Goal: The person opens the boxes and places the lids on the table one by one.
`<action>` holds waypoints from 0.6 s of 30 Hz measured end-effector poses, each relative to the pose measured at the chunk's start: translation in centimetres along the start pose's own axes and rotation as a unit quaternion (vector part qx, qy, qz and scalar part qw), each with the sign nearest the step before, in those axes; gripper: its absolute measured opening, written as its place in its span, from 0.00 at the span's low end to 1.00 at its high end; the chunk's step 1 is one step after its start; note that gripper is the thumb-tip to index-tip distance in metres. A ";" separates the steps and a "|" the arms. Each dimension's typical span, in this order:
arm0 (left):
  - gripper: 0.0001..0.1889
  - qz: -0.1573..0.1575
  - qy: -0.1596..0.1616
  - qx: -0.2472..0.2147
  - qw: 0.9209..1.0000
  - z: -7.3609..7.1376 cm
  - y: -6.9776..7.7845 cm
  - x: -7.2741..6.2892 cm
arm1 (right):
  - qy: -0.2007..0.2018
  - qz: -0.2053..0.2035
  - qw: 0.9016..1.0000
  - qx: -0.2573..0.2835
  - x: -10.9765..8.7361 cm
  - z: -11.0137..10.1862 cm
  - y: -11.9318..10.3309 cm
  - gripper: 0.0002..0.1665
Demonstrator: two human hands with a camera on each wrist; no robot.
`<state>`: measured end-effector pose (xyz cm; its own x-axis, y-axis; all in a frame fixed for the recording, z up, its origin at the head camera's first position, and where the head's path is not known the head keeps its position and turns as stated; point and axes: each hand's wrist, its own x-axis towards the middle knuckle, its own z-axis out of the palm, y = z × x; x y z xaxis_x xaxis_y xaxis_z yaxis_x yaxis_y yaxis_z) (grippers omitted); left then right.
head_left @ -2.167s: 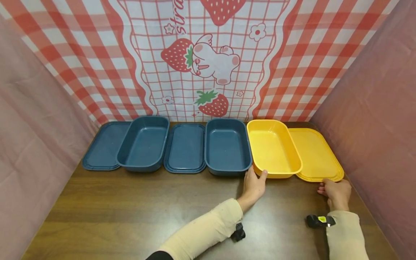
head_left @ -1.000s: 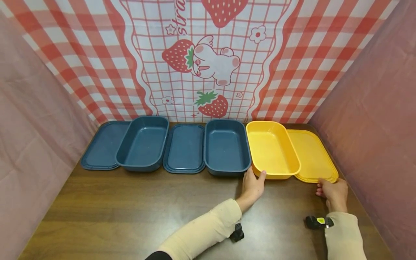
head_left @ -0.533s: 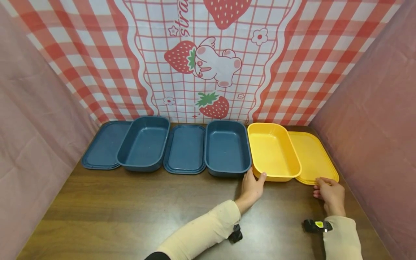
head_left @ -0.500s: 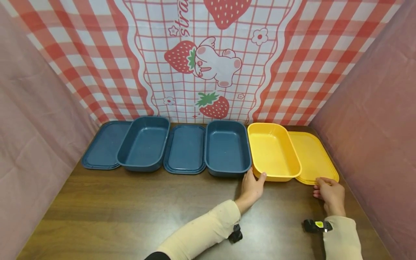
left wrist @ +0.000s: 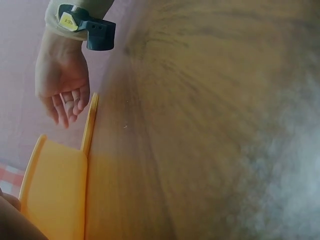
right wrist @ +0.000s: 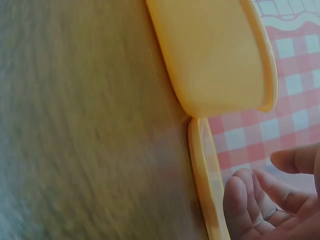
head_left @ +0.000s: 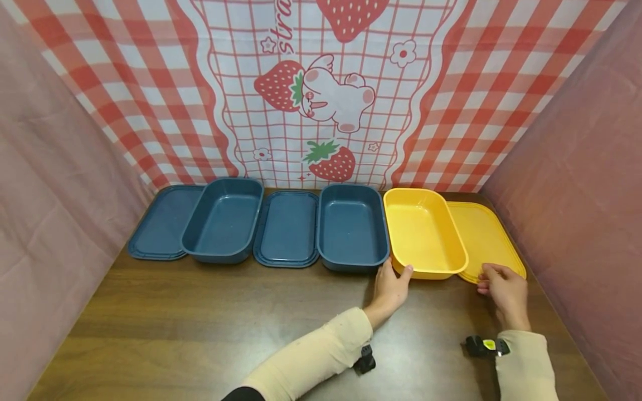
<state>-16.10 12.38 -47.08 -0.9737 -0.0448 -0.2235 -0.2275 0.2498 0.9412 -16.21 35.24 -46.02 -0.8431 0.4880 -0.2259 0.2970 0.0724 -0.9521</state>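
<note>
My left hand (head_left: 391, 289) is at the front left corner of the yellow box (head_left: 426, 234), with its thumb at the rim and its fingers reaching toward the gap beside a blue box (head_left: 353, 225). Its fingertips are hidden in the head view. The right hand (head_left: 507, 291) hovers by the front edge of the yellow lid (head_left: 484, 239), which lies flat to the right of the yellow box. In the right wrist view, space shows between its thumb and loosely bent fingers (right wrist: 235, 197), and nothing is held. The lid's left edge is hidden by the box.
Further left along the back of the wooden table (head_left: 200, 323) are a blue lid (head_left: 287, 228), a second blue box (head_left: 224, 223) and another blue lid (head_left: 165, 223). A checked strawberry cloth (head_left: 326, 100) hangs behind, with pink cloth (head_left: 567, 156) at the sides.
The right hand has let go of the yellow lid's front edge and risen slightly. Earlier, the lid shifted a little to the left, toward the yellow box. The left hand has stayed at the box corner.
</note>
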 end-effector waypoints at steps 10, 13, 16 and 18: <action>0.33 -0.003 -0.001 -0.004 1.000 -0.1 0.0 -0.2 | -0.031 -0.025 0.999 -0.036 -0.5 0.5 -0.3 0.10; 0.32 -0.005 0.000 -0.006 1.000 -0.2 0.1 -0.3 | -0.037 -0.034 0.998 -0.040 -0.6 0.6 -0.1 0.08; 0.32 -0.006 0.003 -0.008 1.000 -0.2 0.3 -0.3 | -0.042 -0.043 0.997 -0.038 -0.7 0.7 -0.1 0.07; 0.32 -0.008 0.003 -0.010 1.000 -0.3 0.3 -0.4 | -0.044 -0.048 0.997 -0.039 -0.8 0.8 -0.1 0.08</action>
<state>-15.79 12.22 -46.60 -0.9699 -0.0543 -0.2374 -0.2435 0.2296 0.9423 -15.90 34.19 -45.94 -0.9048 0.3968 -0.1544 0.2433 0.1842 -0.9523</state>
